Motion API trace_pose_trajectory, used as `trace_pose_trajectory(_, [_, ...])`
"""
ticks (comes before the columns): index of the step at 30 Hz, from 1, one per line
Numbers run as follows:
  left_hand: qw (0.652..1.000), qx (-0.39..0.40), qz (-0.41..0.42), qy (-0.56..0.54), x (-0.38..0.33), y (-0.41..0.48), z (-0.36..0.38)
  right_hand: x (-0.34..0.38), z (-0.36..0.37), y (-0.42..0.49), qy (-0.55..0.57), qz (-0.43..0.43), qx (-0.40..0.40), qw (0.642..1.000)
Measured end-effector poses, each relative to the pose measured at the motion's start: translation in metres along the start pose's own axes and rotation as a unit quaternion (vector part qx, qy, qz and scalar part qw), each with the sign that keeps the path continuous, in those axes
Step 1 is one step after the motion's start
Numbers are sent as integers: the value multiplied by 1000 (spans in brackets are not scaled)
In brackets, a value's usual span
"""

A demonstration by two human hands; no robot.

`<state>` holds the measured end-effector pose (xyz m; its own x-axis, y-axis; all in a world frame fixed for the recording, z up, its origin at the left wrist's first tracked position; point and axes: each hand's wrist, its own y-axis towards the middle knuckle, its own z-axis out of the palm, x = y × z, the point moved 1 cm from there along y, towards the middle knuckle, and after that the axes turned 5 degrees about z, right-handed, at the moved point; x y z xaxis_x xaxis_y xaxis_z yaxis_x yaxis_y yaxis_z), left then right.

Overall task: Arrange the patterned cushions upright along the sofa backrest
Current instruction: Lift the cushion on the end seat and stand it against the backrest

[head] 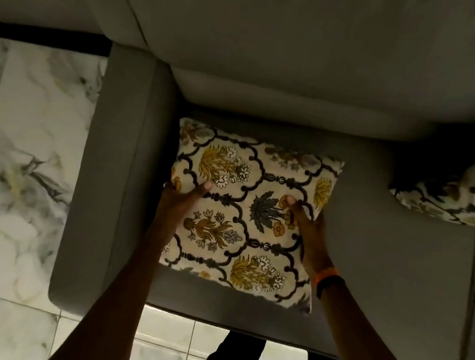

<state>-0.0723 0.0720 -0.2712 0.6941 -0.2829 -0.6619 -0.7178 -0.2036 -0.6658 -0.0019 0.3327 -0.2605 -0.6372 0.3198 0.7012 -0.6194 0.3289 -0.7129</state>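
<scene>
Here, the left hand [180, 199] and right hand [307, 226] grip a patterned cushion [250, 209] by its sides. It is over the grey sofa [386, 261] seat.

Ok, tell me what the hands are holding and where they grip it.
Both grip one patterned cushion by its side edges: left hand on its left edge, right hand on its right edge, thumbs on top.
</scene>
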Motion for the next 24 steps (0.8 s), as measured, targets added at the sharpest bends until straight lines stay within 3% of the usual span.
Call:
trace_pose_trajectory(4, [966, -69, 223, -112, -43, -10, -15, 47, -2, -10, -1, -113, 5, 994])
trace_pose_trajectory(7, [950, -29, 292, -103, -75, 9, -20, 81, 4, 7, -59, -131, 39, 989])
trace_pose_trajectory(11, [976, 55, 202, -57, -80, 39, -11, 97, 14, 52, -129, -110, 62, 984])
trace_pose_trajectory(14, [981, 71, 172, -63, -70, 47, -12, 92, 14, 65, -131, -113, 70, 982])
trace_pose_trajectory(19, [987, -3, 133, -95, -60, 38, -7, 73, 10, 58, -99, -142, 82, 981])
trace_pose_trajectory(24, [984, -97, 77, -129, -66, -2, 49, 60, -2, 73, -116, -144, 71, 980])
